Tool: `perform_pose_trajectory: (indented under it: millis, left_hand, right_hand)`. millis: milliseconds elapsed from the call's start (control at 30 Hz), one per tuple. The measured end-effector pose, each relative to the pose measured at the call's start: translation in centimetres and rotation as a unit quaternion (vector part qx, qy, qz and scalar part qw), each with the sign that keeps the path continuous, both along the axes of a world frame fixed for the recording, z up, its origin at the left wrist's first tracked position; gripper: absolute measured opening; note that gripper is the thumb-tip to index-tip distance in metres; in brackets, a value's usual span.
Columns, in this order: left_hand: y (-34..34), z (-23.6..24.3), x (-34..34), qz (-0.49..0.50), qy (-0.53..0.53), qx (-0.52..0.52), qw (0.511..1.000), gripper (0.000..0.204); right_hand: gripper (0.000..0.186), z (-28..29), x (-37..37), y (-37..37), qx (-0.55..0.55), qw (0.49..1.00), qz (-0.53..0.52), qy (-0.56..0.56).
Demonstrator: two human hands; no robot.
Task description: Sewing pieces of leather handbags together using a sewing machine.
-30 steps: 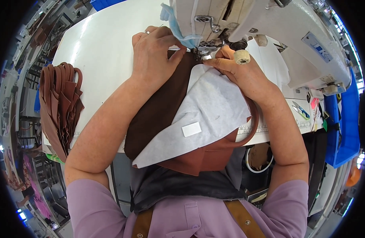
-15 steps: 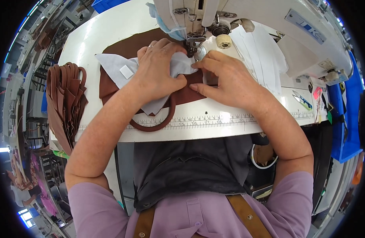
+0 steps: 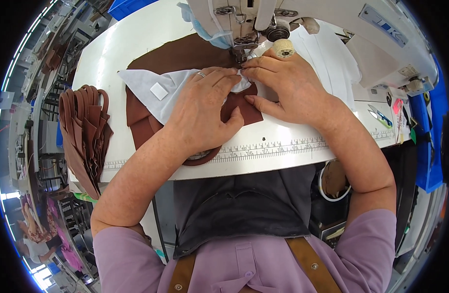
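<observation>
Brown fabric lies on the table beneath the sewing machine's presser foot, with a white lining piece over it. A small white tag sits on the lining. My left hand rests on the lining and brown fabric, fingers stretched toward the needle area and thumb apart. At the fabric's right edge, my right hand has its fingertips beside the presser foot, its thumb spread on the brown piece. A rounded brown strap pokes out below my left wrist, mostly covered.
A bundle of brown straps hangs over the table's left edge. White sheets lie right of the needle. Thread snips rest near a blue bin. A printed ruler runs along the front edge.
My right fingers have moved up close to the presser foot. My left hand has flattened and shifted lower on the fabric, and more of the strap is covered. The whole view has shifted slightly.
</observation>
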State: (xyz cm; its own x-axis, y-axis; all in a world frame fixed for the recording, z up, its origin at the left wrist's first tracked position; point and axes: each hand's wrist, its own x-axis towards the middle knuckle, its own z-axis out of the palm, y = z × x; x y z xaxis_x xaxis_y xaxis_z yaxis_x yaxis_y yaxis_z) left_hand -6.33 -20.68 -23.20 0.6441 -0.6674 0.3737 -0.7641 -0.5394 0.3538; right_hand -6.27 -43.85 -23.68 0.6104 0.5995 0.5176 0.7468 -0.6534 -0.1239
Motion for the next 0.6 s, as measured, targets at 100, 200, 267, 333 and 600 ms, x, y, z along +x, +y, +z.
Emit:
perform_pose_trajectory:
  millis: [100,200,267,333,600]
  left_hand:
    - [0.0,-0.1,0.4,-0.012,-0.033,-0.006,0.999,0.05]
    - [0.3,-0.3,1.5,-0.027,-0.039,-0.008,0.999,0.048]
    - [0.6,-0.3,2.0,-0.036,-0.039,-0.014,0.998,0.046]
    - [0.6,-0.3,2.6,-0.043,-0.036,-0.01,0.998,0.046]
    - [0.1,0.2,3.1,-0.018,0.022,-0.022,0.999,0.039]
  right_hand:
    - [0.035,-0.1,0.3,0.0,-0.005,1.0,-0.01,0.02]
    - [0.035,-0.1,0.3,0.2,0.002,0.999,-0.023,0.023]
    - [0.035,-0.1,0.3,0.2,0.003,0.999,-0.032,0.017]
    - [0.036,-0.1,0.4,0.3,0.003,0.999,-0.042,0.015]
    - [0.037,-0.5,0.7,0.1,0.002,0.999,-0.045,0.024]
